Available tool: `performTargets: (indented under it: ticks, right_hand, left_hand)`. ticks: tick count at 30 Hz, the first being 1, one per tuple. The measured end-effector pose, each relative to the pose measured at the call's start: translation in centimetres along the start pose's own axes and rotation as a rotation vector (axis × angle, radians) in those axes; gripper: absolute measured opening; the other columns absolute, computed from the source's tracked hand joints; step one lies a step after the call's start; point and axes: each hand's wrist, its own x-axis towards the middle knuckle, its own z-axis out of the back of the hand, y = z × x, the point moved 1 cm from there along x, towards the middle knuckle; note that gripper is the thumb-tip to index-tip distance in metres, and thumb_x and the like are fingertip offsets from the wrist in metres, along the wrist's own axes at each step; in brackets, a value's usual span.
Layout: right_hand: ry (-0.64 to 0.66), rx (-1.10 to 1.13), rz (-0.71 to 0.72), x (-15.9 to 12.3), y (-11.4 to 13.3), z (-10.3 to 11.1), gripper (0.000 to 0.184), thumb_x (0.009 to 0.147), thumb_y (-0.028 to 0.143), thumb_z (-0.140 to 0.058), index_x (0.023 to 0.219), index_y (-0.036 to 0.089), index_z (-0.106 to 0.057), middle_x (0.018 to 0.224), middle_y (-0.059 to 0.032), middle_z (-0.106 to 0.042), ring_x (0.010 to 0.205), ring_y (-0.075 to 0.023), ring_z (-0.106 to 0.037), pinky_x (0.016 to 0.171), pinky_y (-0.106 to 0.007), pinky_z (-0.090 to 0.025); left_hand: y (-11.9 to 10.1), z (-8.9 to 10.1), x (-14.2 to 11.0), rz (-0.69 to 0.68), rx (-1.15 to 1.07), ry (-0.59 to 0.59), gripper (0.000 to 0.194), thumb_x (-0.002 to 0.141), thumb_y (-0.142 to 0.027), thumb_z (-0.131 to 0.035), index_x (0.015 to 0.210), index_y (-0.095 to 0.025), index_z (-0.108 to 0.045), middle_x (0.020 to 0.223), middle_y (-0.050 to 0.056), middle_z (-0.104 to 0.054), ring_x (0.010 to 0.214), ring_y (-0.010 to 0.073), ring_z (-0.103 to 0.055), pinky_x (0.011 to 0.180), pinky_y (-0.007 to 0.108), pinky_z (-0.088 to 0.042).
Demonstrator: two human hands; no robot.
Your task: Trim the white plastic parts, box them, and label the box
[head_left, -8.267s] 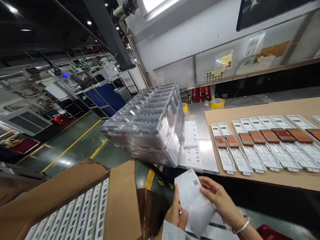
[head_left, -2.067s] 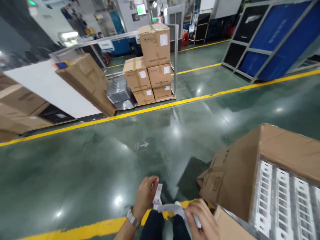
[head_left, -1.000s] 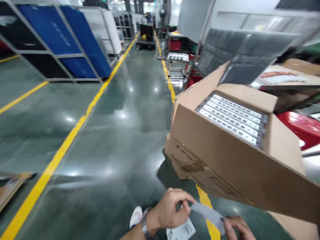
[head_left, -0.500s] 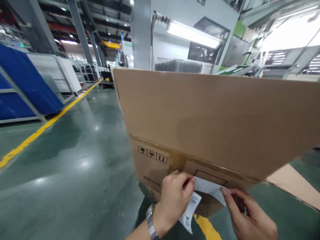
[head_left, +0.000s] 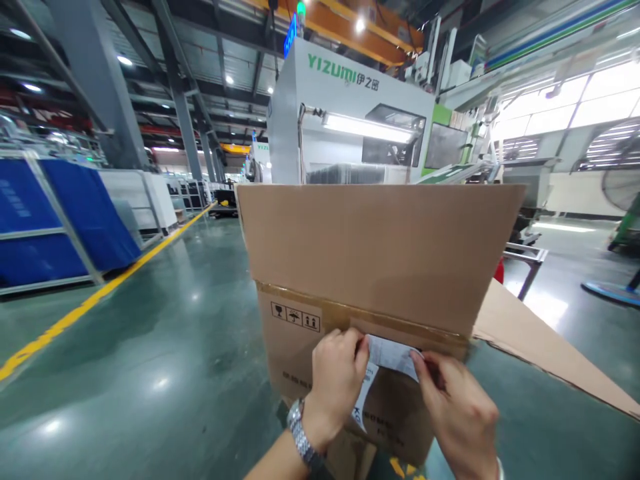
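Note:
A brown cardboard box [head_left: 370, 267] stands on the floor right in front of me, its front flap hanging down over the taped side. My left hand [head_left: 337, 380] and my right hand [head_left: 460, 417] both pinch a white label [head_left: 393, 353] and hold it against the box side, just under the flap's edge. A strip of white backing paper [head_left: 364, 397] with print on it hangs below my left fingers. A metal watch sits on my left wrist.
Another flap [head_left: 550, 353] of the box lies spread to the right. A white injection machine [head_left: 350, 113] rises behind the box. Blue panel racks [head_left: 55, 220] line the left, beside a yellow floor line [head_left: 85, 307] on the green floor. A fan [head_left: 623, 200] stands far right.
The view has swung from the bench, round across the floor, to the box's outer side. My hands peeled the label and now press it on the box, higher than half a second ago.

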Motion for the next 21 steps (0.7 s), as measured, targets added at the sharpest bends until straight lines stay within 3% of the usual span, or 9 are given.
performTargets:
  ticks: [15,21]
  right_hand:
    - [-0.012,-0.062,0.034,-0.07,0.10,-0.11,0.028,0.093,0.039,-0.046,0.080,0.017,-0.057,0.071,-0.0018,-0.060,0.064,-0.0139,-0.056,0.060,-0.024,-0.039]
    - [0.003,-0.123,0.025,0.06,0.31,0.17,0.034,0.094,0.044,-0.042,0.077,0.018,-0.055,0.067,-0.0015,-0.060,0.060,-0.0149,-0.058,0.055,-0.025,-0.039]
  left_hand:
    - [-0.05,-0.70,-0.42,-0.041,0.088,-0.043,0.026,0.092,-0.031,-0.040,0.076,-0.022,-0.058,0.071,0.002,-0.062,0.069,0.0181,-0.058,0.062,0.030,-0.035]
    - [-0.17,-0.16,-0.17,-0.052,0.109,-0.036,0.023,0.091,-0.029,-0.042,0.075,-0.022,-0.058,0.071,0.002,-0.062,0.071,0.0194,-0.059,0.064,0.031,-0.037]
